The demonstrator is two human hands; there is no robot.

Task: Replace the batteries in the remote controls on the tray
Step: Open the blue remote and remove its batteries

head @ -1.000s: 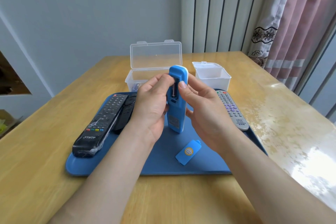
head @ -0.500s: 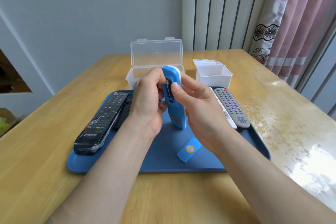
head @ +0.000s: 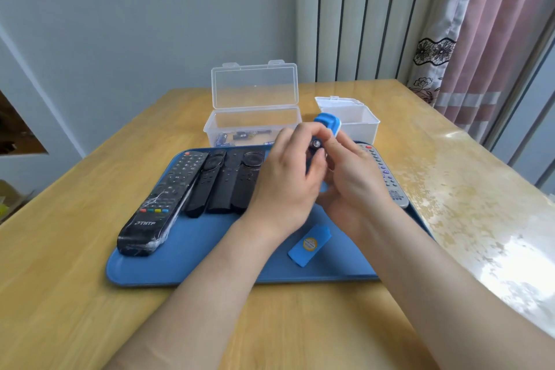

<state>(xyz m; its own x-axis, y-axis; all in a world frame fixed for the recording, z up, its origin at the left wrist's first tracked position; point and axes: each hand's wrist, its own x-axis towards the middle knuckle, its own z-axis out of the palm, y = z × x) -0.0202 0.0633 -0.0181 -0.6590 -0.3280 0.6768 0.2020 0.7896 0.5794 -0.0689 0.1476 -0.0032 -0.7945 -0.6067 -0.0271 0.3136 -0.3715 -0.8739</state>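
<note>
Blue plastic remote [head: 327, 122], possibly cylindrical battery [head: 315, 144]

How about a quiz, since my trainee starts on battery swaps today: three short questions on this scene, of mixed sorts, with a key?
1. True or false: the blue battery cover lies loose on the tray.
2. Which remote do the left hand and the right hand hold together? A) the grey one. B) the blue remote. C) the plastic-wrapped black one.
3. Fill in: the clear box behind the tray has its lid ____.

Key: 1 true; 2 B; 3 open.
</note>
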